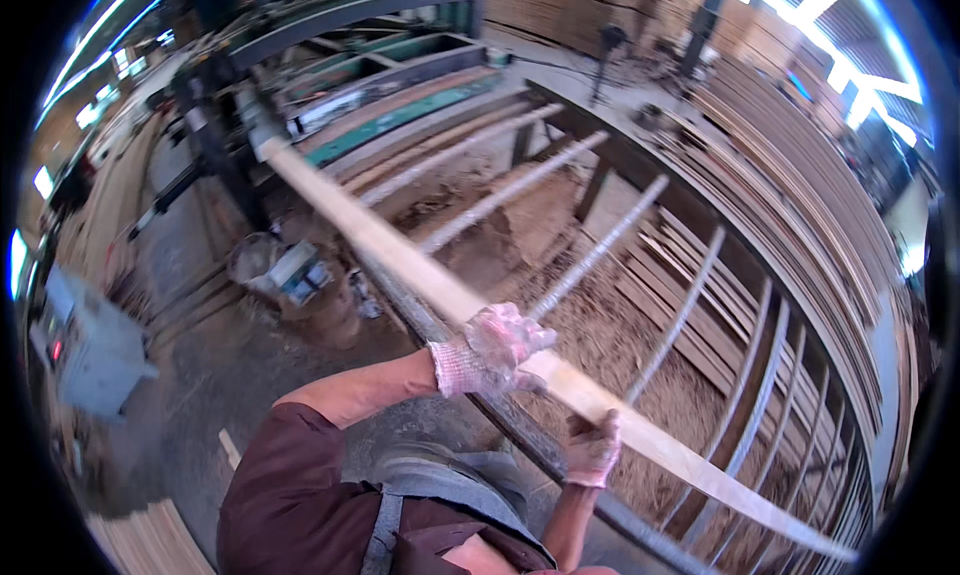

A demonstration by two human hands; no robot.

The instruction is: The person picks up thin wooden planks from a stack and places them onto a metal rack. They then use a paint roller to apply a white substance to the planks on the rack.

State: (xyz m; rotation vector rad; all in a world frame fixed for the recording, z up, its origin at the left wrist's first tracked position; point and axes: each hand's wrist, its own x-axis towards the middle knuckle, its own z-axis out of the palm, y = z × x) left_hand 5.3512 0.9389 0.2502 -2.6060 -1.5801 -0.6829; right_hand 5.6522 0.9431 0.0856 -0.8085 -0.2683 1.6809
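Observation:
A long pale wooden board (390, 255) lies slantwise before me over a metal rack, running from the machine at the far left to the near right. My left hand (490, 350), in a dirty white and pink knit glove, is closed over the board near its middle. Further along, my right hand (592, 450), also gloved, grips the board's near edge, with the thumb side up against it. Some of the fingers of both hands are hidden by the board or blurred.
Round metal bars (600, 255) cross the rack over sawdust-covered ground. A green and grey machine frame (400, 125) stands at the far left. Buckets (295, 275) and a pale box-shaped cabinet (100, 345) are at left. Stacked boards (790, 185) line the right.

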